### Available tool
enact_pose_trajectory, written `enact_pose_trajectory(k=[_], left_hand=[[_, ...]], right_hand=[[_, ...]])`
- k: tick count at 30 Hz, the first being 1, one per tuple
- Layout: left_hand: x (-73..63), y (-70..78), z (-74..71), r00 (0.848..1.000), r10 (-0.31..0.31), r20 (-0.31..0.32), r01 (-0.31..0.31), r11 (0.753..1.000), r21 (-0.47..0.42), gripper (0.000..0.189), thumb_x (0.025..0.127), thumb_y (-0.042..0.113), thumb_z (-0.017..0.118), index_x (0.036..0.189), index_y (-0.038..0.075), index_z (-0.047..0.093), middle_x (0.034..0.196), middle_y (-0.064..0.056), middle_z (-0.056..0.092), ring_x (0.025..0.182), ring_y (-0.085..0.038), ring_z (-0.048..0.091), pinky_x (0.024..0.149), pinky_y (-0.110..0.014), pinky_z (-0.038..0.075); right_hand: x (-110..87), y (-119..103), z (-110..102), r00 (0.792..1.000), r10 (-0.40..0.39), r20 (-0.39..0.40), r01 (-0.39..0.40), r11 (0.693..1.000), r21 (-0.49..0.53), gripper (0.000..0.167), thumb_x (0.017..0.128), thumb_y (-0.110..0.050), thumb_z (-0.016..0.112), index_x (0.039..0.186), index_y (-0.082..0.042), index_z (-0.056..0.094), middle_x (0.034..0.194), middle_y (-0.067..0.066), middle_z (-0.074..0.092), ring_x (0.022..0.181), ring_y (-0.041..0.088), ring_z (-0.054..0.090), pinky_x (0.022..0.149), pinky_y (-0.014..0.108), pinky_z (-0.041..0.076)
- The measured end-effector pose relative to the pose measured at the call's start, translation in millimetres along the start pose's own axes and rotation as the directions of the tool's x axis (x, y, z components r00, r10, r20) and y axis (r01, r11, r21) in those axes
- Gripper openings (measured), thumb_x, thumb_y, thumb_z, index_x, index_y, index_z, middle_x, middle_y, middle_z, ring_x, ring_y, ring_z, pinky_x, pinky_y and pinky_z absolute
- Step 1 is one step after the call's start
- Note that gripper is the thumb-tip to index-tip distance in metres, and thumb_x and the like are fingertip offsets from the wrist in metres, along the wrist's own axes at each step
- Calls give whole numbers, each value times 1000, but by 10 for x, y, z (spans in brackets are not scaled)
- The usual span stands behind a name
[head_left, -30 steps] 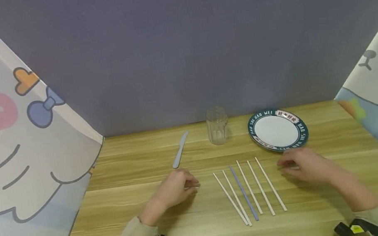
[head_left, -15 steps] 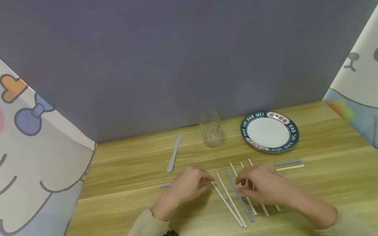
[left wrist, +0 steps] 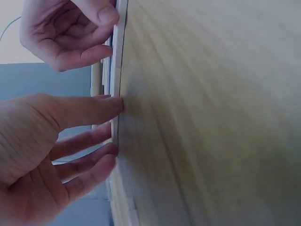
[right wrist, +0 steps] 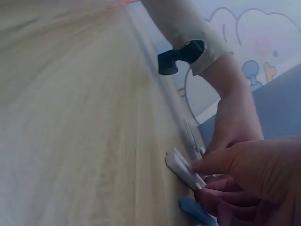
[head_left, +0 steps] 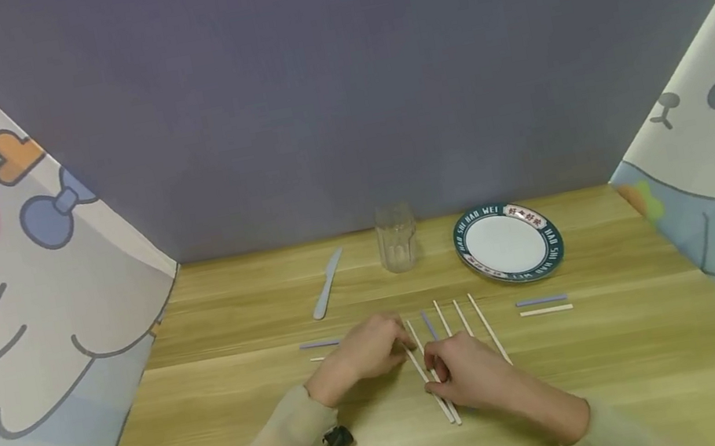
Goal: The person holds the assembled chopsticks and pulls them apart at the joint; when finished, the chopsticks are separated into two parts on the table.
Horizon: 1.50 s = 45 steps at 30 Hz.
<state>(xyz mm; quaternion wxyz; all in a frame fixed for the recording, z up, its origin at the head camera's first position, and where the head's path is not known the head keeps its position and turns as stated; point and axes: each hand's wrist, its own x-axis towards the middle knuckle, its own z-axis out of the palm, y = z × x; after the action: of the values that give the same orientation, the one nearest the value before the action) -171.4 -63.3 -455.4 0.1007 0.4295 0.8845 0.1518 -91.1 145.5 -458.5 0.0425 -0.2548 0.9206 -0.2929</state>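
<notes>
Thin white and purple sticks lie nearly side by side in the middle of the table. My left hand pinches the upper end of the leftmost white stick; in the left wrist view its thumb is on the near side and the fingers are beyond. Lower down, my right hand pinches the white sticks at the left of the row, thumb against a white stick in the right wrist view. A second white stick runs close beside the first. The hand partly hides a purple stick.
Several white sticks continue the row rightward. A purple stick and a white one lie crosswise at right, with a similar purple stick at left. Behind are a knife, a clear glass mug and a green-rimmed plate.
Both hands have come inward to the row from either side. The right hand has crossed over it to the left, uncovering crosswise sticks; the left hand has reached the leftmost white stick.
</notes>
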Motion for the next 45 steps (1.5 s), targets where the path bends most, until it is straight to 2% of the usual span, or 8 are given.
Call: enact_pose_trajectory(k=[6,15,23,27,34,38,41,45], left_hand=[[16,16,-59,1000,0,7,0,999,45,6,90,12,86,90,18,85,95,7,75,99,-11,64,88,-20,57],[-9,-25,-52,998,45,53,-49,997,64,5,97,12,78,94,16,78,97,6,73,97,-10,65,90,-21,55],[-88,-35,-167,995,86,51,-82,994,-65,7,105,9,65,102,15,68,94,4,72,81,-1,59,75,-16,52],[-124,34,-309,994,109,-28,-112,988,-103,5,106,14,64,102,15,65,92,3,71,71,1,51,67,-15,48],[-152,211,-538,955,145,-257,-164,985,-53,9,103,14,71,96,12,66,87,1,73,60,-3,47,56,-14,41],[-144,300,-591,926,162,-341,-172,985,2,4,103,11,69,100,9,69,90,-1,74,71,-11,66,63,-15,50],[-130,339,-602,901,187,-391,-190,981,33,4,103,12,69,102,8,68,90,-2,75,76,-12,72,67,-15,54],[-116,341,-601,882,215,-420,-221,975,34,13,104,14,70,94,10,63,77,2,65,62,-3,52,59,-11,42]], right_hand=[[60,-10,-37,998,49,28,-48,999,-22,21,84,-11,86,89,-10,66,66,-13,56,56,-3,46,53,18,44],[85,-15,0,999,35,-30,-38,993,-112,25,80,-13,86,75,-16,62,69,-10,51,61,1,42,51,19,38],[102,-51,-135,1000,24,-20,-25,998,-54,22,88,-8,78,75,-18,64,66,-11,53,56,-1,42,47,19,38],[132,-69,-371,999,-38,-23,36,995,-96,15,94,-7,75,84,-16,68,72,-10,52,61,1,41,51,19,38],[229,-75,-758,981,-196,-9,194,977,-91,15,104,-5,62,95,-16,67,83,-10,56,68,0,44,61,19,43],[268,-104,-913,978,-208,5,208,971,-116,15,106,-9,61,98,-19,68,80,-13,55,68,0,44,63,20,44],[287,-128,-976,973,-231,-3,228,962,-152,14,107,-14,63,96,-20,68,77,-14,53,66,-1,42,62,20,41],[298,-135,-1015,963,-270,-8,263,945,-195,17,108,-18,62,93,-22,67,75,-15,51,66,-2,41,62,20,40]])
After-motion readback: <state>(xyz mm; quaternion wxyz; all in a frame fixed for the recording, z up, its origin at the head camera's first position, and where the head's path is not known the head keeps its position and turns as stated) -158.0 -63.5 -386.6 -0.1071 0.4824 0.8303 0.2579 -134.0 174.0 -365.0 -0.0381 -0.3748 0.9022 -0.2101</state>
